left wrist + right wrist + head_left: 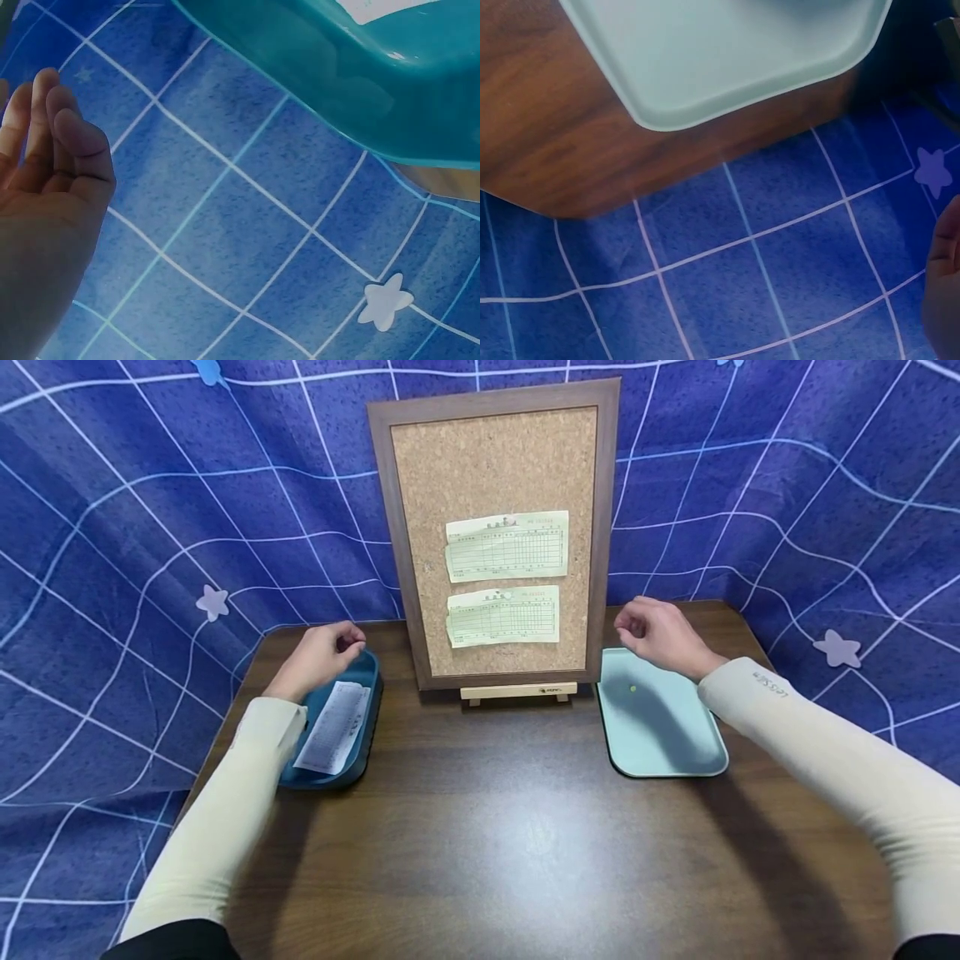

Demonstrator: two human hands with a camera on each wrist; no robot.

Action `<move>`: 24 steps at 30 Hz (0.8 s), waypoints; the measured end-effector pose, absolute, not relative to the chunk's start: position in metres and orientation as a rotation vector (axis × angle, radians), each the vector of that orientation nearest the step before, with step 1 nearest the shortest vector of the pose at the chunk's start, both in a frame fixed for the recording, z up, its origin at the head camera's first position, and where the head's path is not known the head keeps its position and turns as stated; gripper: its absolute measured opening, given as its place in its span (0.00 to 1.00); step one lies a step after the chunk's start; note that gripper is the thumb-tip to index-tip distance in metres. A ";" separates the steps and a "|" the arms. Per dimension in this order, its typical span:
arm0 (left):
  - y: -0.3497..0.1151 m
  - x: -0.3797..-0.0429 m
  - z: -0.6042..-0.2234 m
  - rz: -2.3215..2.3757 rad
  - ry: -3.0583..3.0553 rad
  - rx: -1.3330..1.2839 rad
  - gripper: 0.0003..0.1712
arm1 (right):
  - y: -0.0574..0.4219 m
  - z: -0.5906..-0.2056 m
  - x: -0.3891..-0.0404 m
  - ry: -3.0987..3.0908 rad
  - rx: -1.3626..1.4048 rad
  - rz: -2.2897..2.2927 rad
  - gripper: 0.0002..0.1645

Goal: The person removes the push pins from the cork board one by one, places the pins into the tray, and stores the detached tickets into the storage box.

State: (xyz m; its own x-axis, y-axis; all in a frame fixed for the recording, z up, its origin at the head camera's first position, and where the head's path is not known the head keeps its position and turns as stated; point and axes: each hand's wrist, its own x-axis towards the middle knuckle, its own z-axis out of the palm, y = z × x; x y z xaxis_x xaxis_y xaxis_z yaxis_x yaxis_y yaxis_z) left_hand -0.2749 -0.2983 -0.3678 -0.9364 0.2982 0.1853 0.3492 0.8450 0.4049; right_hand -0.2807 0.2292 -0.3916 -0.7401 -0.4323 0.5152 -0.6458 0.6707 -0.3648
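Note:
Over the far end of the blue basket (369, 727), my left hand (322, 652) hovers with loosely bent fingers and nothing in its grasp. A stack of printed paper slips (335, 727) lies in that basket. In the left wrist view the left hand (56, 157) shows its palm side, bare. My right hand (660, 631) is above the far edge of the pale green tray (675, 752), fingers loosely curled, no object showing in them. On the tray sits a tiny yellow-green piece (632, 688). Only a sliver of the right hand (943, 292) appears in the right wrist view.
Between the hands a framed cork board (495, 456) leans on a small wooden stand (517, 691). Two printed slips, an upper one (507, 547) and a lower one (504, 618), are on its cork. The brown table (480, 843) is backed by a blue gridded cloth (300, 485).

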 end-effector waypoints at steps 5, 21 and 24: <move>-0.291 -0.274 -0.363 -0.706 -2.874 -0.507 0.07 | 0.223 -0.387 -0.281 -2.447 0.868 0.763 0.05; -0.268 -0.274 -0.353 -0.705 -2.823 -0.549 0.08 | 0.202 -0.359 -0.289 -2.383 0.921 0.736 0.04; -0.266 -0.275 -0.353 -0.700 -2.803 -0.559 0.07 | 0.197 -0.353 -0.291 -2.370 0.937 0.741 0.04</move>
State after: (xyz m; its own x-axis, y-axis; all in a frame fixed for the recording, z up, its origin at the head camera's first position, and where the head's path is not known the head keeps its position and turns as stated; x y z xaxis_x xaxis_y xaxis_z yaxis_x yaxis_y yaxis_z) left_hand -0.2748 -0.2656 -0.3525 -0.9089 0.3112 0.2777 0.4053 0.8164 0.4115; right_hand -0.2913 0.1974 -0.3528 -0.6490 -0.4629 0.6038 -0.7243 0.6187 -0.3043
